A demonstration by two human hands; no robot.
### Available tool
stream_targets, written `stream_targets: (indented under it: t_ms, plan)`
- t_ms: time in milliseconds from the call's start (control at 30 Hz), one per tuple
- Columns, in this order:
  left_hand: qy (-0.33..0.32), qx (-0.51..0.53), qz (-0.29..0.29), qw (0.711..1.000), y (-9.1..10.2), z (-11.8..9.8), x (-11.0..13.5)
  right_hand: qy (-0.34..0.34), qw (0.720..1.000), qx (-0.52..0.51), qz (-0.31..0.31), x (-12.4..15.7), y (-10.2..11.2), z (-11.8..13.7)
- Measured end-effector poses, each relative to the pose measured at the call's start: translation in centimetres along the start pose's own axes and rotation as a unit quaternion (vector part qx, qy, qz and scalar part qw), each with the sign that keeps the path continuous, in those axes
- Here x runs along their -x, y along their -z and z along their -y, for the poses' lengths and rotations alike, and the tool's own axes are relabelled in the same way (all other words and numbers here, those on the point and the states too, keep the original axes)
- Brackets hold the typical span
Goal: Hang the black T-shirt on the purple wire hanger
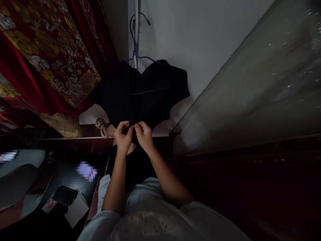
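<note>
A black short-sleeved shirt point(160, 97) hangs in front of me on a purple wire hanger point(134, 47). At its lower front, my left hand point(123, 137) is closed in a pinch, thumb toward the middle. Close beside it, my right hand point(144, 134) pinches the same dark cloth between thumb and fingers. The fingertips of both hands nearly meet. Whether a button sits between them is too dark to make out.
Red embroidered cloth point(57, 57) hangs at the left beside a pale wall point(195, 33). Clear plastic sheeting point(250, 90) slopes down on the right. At lower left, a dark surface holds a blurred lit phone point(87, 171), a black object point(65, 195) and white paper point(76, 211).
</note>
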State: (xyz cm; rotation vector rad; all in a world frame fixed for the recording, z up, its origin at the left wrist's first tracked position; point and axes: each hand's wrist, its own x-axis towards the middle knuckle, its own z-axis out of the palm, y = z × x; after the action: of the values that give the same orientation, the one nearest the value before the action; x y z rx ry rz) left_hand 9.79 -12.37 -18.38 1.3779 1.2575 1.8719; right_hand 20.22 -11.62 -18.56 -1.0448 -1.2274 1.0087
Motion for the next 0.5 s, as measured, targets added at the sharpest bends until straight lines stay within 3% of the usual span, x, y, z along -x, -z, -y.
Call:
stream_targets:
  t_ms: [167,267,367,500]
  plan:
    - [0.009,-0.057,0.026,0.998,-0.1,0.3,0.7,-0.074,0.995,-0.059,0.044,0.2,-0.1,0.7]
    - [0.011,-0.043,0.041,0.998,-0.5,-0.2,0.7,-0.098,0.987,-0.12,0.046,-1.0,-0.1,2.1]
    - [0.012,-0.055,0.051,0.997,-1.1,-0.5,0.1,-0.074,0.987,-0.136,0.037,-4.6,-0.1,4.7]
    - [0.051,-0.109,0.101,0.988,-1.6,0.0,-0.8,-0.03,0.988,-0.151,0.005,-11.5,0.2,10.2]
